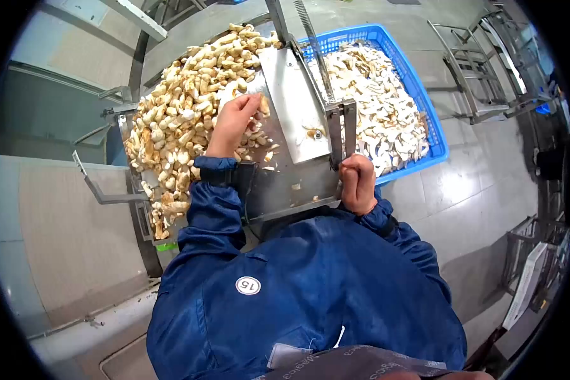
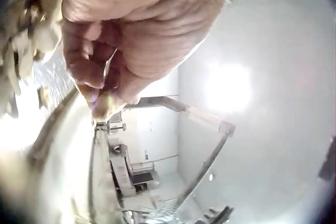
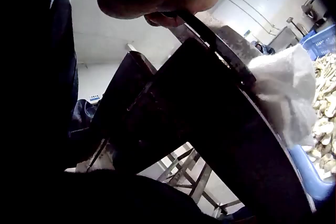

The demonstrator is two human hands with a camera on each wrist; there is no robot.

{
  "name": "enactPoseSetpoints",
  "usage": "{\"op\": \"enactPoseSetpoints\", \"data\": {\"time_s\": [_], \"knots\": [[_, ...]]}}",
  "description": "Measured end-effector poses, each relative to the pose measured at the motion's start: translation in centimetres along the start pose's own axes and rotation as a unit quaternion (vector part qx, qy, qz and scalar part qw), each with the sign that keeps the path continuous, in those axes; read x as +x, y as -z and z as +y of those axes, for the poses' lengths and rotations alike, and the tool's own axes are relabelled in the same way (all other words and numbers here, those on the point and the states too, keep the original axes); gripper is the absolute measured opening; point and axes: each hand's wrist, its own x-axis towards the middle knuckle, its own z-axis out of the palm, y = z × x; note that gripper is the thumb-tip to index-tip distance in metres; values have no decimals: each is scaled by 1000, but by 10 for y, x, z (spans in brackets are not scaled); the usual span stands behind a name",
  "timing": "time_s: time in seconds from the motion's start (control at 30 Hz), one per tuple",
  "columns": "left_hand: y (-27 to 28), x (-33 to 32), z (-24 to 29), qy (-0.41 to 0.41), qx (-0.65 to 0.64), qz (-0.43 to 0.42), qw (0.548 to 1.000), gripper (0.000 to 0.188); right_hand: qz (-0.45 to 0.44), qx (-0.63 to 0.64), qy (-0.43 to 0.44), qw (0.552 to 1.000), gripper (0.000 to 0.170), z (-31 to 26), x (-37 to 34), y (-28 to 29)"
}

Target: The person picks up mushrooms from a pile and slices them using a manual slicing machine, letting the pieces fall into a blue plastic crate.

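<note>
The left hand (image 1: 234, 123) pinches a mushroom (image 1: 265, 106) beside the metal plate (image 1: 294, 101), its curled palm side showing only in the left wrist view, while the right hand (image 1: 359, 182), knuckles up, grips the lever (image 1: 350, 126).

Mushroom heap (image 1: 187, 95): is crowding left hand (image 1: 233, 126)
Metal plate (image 1: 291, 101): is lying between left hand and blue crate (image 1: 434, 120)
Spring (image 1: 313, 50): is running along plate's crate side
Lever (image 1: 349, 130): with right hand (image 1: 360, 183), is blocking near-right corner
Tabletop (image 1: 269, 193): is leaving passage nearest the person, few scraps (image 1: 270, 154) littering it
</note>
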Motion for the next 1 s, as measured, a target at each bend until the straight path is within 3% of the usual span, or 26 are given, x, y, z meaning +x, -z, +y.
{"op": "enactPoseSetpoints", "data": {"time_s": [0.07, 0.2, 0.23, 0.33, 0.53, 0.63, 0.7, 0.77, 0.83, 0.87, 0.97, 1.0], "knots": [[-10, 10, -3, 12, -122, -46, 991, 32, 6, 2, 7, 1000, 14, 2, 0, -2], [-52, 35, 13, 51, -36, 15, 998, 26, 7, 5, -2, 1000, 12, 1, 0, -2], [-63, 45, 4, 8, -112, 11, 994, 28, 8, 5, -2, 1000, 12, 0, 0, -1], [-86, 59, 1, -69, -76, -10, 995, 31, 10, -41, 17, 999, 13, -4, 3, -1], [-94, 59, -8, -96, -24, 38, 994, 24, 18, 4, 13, 1000, 13, 7, -5, -3], [-99, 73, -26, -133, -64, 85, 985, 16, -10, -4, -25, 1000, 12, -15, 12, 0], [-99, 69, -16, -123, -23, 84, 989, 13, -3, 51, -77, 996, 11, -45, 50, -1], [-101, 62, -15, -107, -15, 77, 991, 13, 15, 152, -187, 970, 12, -85, 90, -5], [-102, 60, -8, -98, -53, 78, 991, 16, 26, 114, -151, 982, 12, -74, 75, -7], [-100, 55, -1, -96, 34, 88, 991, 16, 27, 94, -131, 987, 13, -63, 62, -8], [-103, 64, -16, -122, -22, 90, 988, 16, 21, 29, -7, 999, 10, -8, 2, -8], [-103, 64, -14, -115, -18, 90, 989, 15, 20, 41, -35, 998, 10, -13, 8, -7]]}}
